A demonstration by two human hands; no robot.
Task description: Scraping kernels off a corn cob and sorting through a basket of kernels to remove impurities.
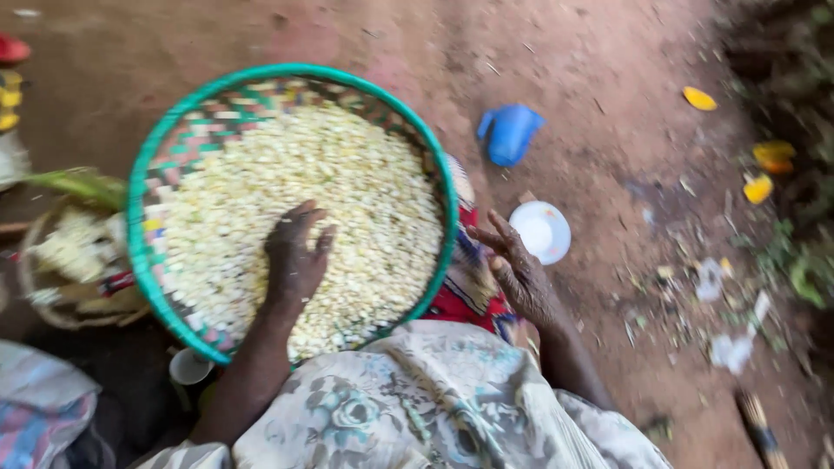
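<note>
Pale maize kernels (295, 174) fill the green-rimmed woven tray (139, 252) at frame centre, resting on the lap. Left hand (295, 256) lies flat on the kernels, fingers spread, gripping nothing. Right hand (517, 269) hovers open beside the tray's right rim, empty. Blue jug (510, 133) and white lid (540, 231) on dirt ground, upper right. Progress: cannot tell; kernels look evenly spread.

Beside the woven tray (139, 217), we see a smaller basket (52, 287) blurred and half hidden, its contents unclear to us.
</note>
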